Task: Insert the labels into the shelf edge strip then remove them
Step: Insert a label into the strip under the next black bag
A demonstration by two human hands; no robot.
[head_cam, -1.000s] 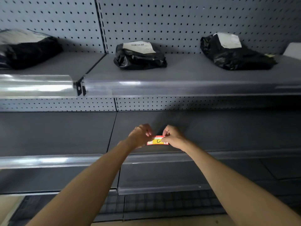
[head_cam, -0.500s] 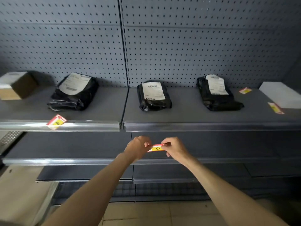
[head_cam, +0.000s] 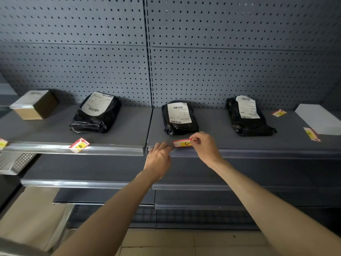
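A red and yellow label (head_cam: 183, 143) is pinched at its right end by my right hand (head_cam: 205, 146), just above the clear edge strip (head_cam: 258, 153) of the upper shelf, in front of the middle black parcel. My left hand (head_cam: 158, 156) rests its fingertips on the strip just left of the label, holding nothing. Another label (head_cam: 79, 145) sits tilted in the left shelf's strip (head_cam: 110, 150), and a third (head_cam: 2, 144) shows at the far left edge. Two more labels (head_cam: 279, 113) (head_cam: 311, 133) lie loose on the shelf at the right.
Three black parcels (head_cam: 96, 112) (head_cam: 179, 117) (head_cam: 247, 115) with white stickers lie on the upper shelf, with a cardboard box (head_cam: 35, 105) at the left and a white box (head_cam: 319, 119) at the right. Pegboard backs the shelving. Lower shelves (head_cam: 92, 169) sit below my arms.
Both hands have risen with the label from the lower shelf level to the upper shelf's edge strip. My left hand has let go of the label and now touches the strip.
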